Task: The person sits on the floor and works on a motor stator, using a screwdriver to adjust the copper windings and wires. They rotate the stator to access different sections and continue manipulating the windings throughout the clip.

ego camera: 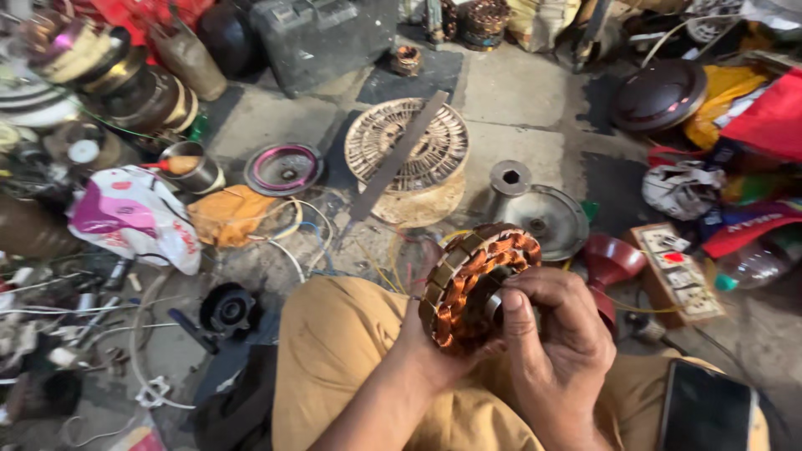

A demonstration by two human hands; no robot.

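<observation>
Gripping copper-wound stator (473,288), left hand (418,334), right hand (555,334) (over lap), floor crowded

Mid-floor sits a round slotted core (408,144) with a flat bar (399,155) across it; grey dish (550,219) right, pink-rimmed ring (284,168) left.

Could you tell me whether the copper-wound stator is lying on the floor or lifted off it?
Lifted: the stator is held above the lap, left hand behind it, right hand at its centre.

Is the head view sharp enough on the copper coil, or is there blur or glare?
Head view: the copper coil and both hands look sharp, in even soft light without glare; the edges bend from the wide lens, and the upper-left clutter is slightly smeared.
</observation>
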